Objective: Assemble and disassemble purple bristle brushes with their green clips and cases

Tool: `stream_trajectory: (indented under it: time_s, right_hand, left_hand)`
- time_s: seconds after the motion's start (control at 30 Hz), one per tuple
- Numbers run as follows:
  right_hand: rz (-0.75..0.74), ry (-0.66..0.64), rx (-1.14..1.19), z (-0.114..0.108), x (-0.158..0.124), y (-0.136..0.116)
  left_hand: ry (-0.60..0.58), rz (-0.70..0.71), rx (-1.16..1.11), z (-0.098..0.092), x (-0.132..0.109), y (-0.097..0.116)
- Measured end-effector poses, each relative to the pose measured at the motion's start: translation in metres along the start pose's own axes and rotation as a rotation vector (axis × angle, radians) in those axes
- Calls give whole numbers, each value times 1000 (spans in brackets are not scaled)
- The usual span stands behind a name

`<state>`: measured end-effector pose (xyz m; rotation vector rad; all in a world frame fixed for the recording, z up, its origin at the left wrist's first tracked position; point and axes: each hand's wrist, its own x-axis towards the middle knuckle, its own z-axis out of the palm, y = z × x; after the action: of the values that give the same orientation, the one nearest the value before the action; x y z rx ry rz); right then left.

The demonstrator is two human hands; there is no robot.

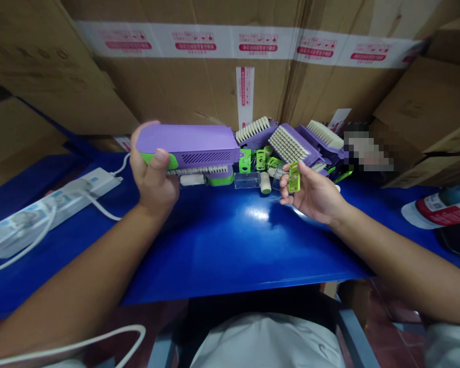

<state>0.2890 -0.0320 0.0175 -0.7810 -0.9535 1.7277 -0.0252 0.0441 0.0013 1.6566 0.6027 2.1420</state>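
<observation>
My left hand (pixel 155 168) is wrapped round the rounded green end of a purple brush head (pixel 191 145), lifted above the blue table. White bristles show along its underside. Between the thumb and fingers of my right hand (pixel 310 191) is a small lime-green plastic piece (pixel 294 177). Just behind lie similar green parts (pixel 245 160), a clear plastic box (pixel 247 180) and a white roller with a green end (pixel 266 182). More purple brush heads with cream bristles (pixel 289 144) are piled against the cardboard.
Taped cardboard boxes (pixel 199 87) stand along the back of the blue table (pixel 230 245). A white power strip (pixel 61 202) with plugged-in cables lies at left. On the right is a bottle with a red label (pixel 444 207). A loose white cable (pixel 134 332) hangs at lower left.
</observation>
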Motion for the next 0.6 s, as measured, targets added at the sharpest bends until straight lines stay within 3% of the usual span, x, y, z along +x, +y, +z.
stream_trajectory:
  time_s: [0.6]
  right_hand:
    - [9,4,-21,-1,-1,-1]
  left_hand:
    - [21,-21,-58,-6,2,-11]
